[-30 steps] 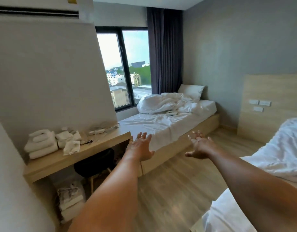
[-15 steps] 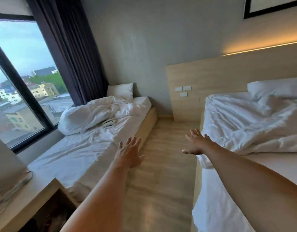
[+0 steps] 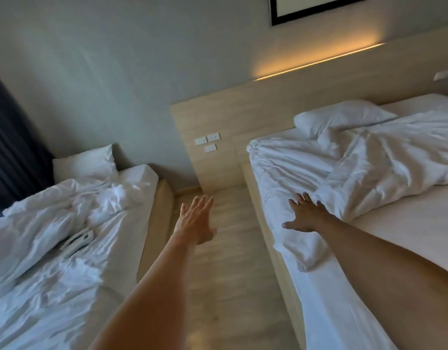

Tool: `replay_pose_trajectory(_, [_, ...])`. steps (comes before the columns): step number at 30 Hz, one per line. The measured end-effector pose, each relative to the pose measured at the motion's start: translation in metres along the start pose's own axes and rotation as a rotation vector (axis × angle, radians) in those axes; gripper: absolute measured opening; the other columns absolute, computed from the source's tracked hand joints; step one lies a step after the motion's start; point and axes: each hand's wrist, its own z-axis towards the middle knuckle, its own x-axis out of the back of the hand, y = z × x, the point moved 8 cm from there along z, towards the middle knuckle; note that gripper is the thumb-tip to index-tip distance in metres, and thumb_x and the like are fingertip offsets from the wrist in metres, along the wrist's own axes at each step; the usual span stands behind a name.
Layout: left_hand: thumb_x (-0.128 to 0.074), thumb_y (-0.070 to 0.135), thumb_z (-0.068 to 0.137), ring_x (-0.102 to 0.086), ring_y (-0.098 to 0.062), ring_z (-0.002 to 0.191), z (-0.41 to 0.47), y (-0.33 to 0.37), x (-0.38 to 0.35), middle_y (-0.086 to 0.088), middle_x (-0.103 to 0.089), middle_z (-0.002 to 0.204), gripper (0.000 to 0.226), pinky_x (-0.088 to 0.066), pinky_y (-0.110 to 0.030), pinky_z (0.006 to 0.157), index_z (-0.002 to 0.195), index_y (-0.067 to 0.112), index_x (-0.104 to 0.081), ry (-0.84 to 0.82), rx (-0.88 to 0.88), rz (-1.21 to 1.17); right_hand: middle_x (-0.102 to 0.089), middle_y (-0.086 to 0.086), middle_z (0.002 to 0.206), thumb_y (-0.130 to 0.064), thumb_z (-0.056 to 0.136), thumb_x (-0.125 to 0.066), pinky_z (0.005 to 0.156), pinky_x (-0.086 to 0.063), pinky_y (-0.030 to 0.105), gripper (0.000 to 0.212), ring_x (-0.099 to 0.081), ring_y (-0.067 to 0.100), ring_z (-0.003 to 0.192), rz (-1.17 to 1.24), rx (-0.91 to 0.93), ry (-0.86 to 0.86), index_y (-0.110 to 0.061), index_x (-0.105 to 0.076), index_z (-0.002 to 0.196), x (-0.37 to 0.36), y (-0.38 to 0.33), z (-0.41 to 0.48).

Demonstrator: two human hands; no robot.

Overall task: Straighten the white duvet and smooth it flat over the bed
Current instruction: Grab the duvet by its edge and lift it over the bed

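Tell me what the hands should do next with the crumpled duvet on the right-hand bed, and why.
Probably close the right hand on the near corner of the duvet and pull it toward the foot. That hand is open at the bunched edge, the duvet lies crumpled near the pillow, and bare mattress shows below it.

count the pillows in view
2. Left pillow heads the left bed; right pillow heads the right bed. More may be hidden past the frame's right edge.
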Motion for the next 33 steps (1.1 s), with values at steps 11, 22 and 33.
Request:
replay_pose_trajectory(11, [-0.064, 0.044, 0.085, 0.002, -0.02, 0.149, 0.18, 0.075, -0.073, -0.001, 0.001, 0.163, 0.097, -0.001, -0.051, 0.118, 0.155, 0.024, 0.0, -0.164, -0.501, 0.019, 0.008, 0.003, 0.163, -0.07, 0.082, -0.053, 0.116, -0.012, 0.05, 0.099, 0.01, 0.025, 0.149, 0.128, -0.409, -0.045, -0.023, -0.006, 0.156, -0.058, 0.057, 0.054])
replay_pose_trajectory(22, [-0.065, 0.043, 0.085, 0.003, -0.019, 0.149, 0.333, 0.146, -0.204, 0.0, 0.001, 0.163, 0.098, -0.002, -0.049, 0.12, 0.155, 0.023, 0.001, -0.371, -0.78, 0.113, 0.015, 0.005, 0.162, -0.07, 0.078, -0.057, 0.119, -0.002, 0.049, 0.108, 0.017, 0.023, 0.148, 0.35, -0.554, -0.149, -0.021, -0.001, 0.156, -0.149, 0.1, 0.192])
replay_pose_trajectory(33, [-0.068, 0.045, 0.082, 0.006, -0.019, 0.149, 0.364, 0.185, -0.358, -0.002, 0.007, 0.163, 0.106, -0.002, -0.048, 0.12, 0.154, 0.024, 0.007, -0.585, -1.082, 0.106, 0.029, 0.003, 0.157, -0.054, 0.061, -0.083, 0.117, 0.006, 0.048, 0.139, 0.023, 0.023, 0.146, 0.21, -0.702, -0.134, -0.021, 0.015, 0.153, -0.249, 0.066, 0.256])
